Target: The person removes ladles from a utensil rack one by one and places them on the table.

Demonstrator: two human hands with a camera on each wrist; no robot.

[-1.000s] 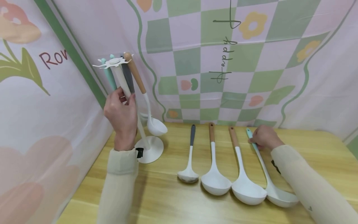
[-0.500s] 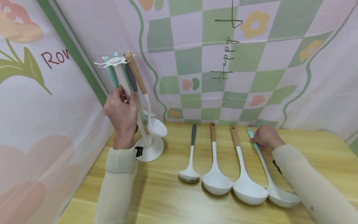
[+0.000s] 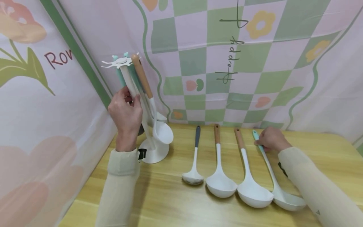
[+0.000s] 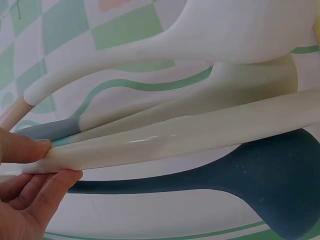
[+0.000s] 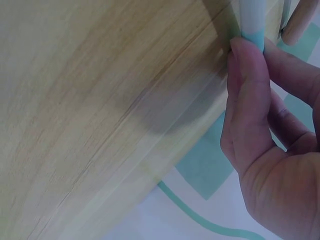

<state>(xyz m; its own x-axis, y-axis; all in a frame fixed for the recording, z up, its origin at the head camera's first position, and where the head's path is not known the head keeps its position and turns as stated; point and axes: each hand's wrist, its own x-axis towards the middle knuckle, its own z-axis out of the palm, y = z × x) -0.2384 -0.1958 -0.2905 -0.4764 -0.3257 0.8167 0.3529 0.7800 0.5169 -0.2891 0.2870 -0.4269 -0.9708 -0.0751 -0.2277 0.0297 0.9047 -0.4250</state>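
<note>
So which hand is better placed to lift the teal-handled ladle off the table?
The right hand, probably: its fingers already pinch the teal-handled ladle at its handle, while the left hand holds the rack's pole across the table.

Left hand (image 3: pixel 126 115) is raised, forearm upright, fingers (image 4: pixel 30 150) pinched together. Right hand (image 3: pixel 271 138) is lowered, fingers (image 5: pixel 247 100) curled, forearm stretched forward.
</note>
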